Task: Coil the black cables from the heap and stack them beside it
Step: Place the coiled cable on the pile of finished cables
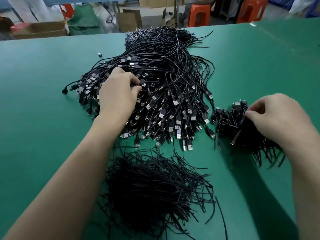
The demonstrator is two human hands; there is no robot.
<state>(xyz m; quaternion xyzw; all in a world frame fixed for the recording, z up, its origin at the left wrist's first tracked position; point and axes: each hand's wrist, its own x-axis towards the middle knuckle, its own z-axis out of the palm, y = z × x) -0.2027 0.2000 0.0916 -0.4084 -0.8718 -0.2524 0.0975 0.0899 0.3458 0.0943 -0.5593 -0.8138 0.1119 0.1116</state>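
Now my left hand (117, 91) grips plugs (143, 85) in the heap of black USB cables (173, 75) at twelve o'clock. My right hand (277, 116) pinches a coiled cable (242, 122) on the stack (226, 126) at three o'clock, just beside it.

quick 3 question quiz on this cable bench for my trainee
1. True or false: the left hand grips cables in the big heap.
2. What do the right hand fingers pinch? A) the coiled stack B) a pair of scissors C) a tape roll
3. Fill in: the table surface is ____.
Key: 1 true; 2 A; 3 green.
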